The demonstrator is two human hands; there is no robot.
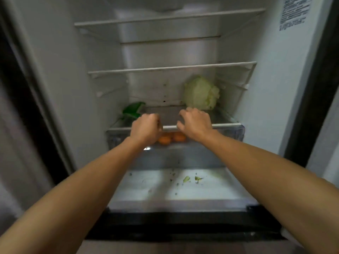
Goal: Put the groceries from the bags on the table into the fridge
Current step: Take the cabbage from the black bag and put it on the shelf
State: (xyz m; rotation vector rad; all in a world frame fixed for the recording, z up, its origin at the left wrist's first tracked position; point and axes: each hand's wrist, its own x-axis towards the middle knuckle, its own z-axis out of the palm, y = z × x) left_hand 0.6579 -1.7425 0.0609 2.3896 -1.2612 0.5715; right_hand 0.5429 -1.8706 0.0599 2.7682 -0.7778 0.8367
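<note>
I look into an open fridge [55, 70]. A pale green cabbage [200, 93] sits at the back right of the lowest shelf [170, 114]. A green pack [133, 110] lies at the shelf's back left. Under the shelf, a clear drawer [231, 132] holds orange fruits [171, 138]. My left hand [145, 130] curls over the front edge of the shelf above the drawer. My right hand [195, 123] rests on the same edge just to its right, fingers bent over the rim. What the fingertips hold is hidden.
Two empty wire-edged shelves [170, 67] span the fridge above. Below the drawer, a white ledge [156, 187] carries small green leaf scraps [191, 179]. A label [293, 11] is stuck on the right inner wall. The door's dark edge [315, 88] stands to the right.
</note>
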